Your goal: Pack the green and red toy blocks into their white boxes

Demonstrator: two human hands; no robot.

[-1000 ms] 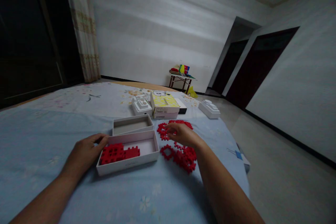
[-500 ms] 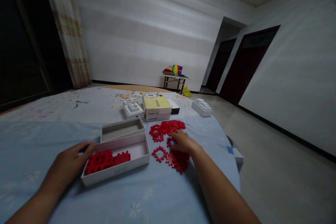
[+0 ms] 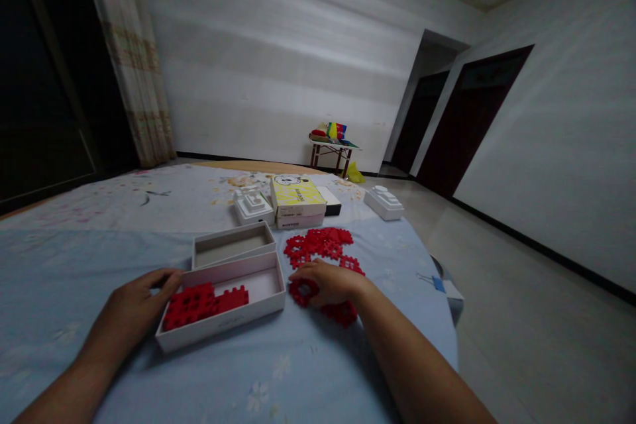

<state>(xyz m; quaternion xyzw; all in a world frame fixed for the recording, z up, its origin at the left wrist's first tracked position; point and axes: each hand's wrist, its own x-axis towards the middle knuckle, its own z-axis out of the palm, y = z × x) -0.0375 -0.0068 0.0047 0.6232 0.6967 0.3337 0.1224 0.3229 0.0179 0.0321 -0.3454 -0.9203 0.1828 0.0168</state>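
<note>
My left hand (image 3: 136,305) grips the left end of an open white box (image 3: 223,326), thumb and fingers at its wall. Inside the box, red toothed plastic building pieces (image 3: 191,305) lie together at the left, and its right part shows a bare bottom. To the right of the box, my right hand (image 3: 330,283) is closed on a red toothed ring piece (image 3: 302,291) at table level. Further red pieces (image 3: 342,313) lie partly hidden under this hand. Beyond it spreads a loose pile of red pieces (image 3: 320,242).
Behind the white box lies an open grey-lined lid (image 3: 233,245). Farther back stand a yellow-topped box (image 3: 298,202), a white moulded block (image 3: 252,205) and another white block (image 3: 384,203). A blue binder clip (image 3: 438,284) holds the cloth at the table's right edge.
My right hand has moved left and nearer, from the pile's near edge to the loose ring piece, and has closed on it. My left hand stays at the box.
</note>
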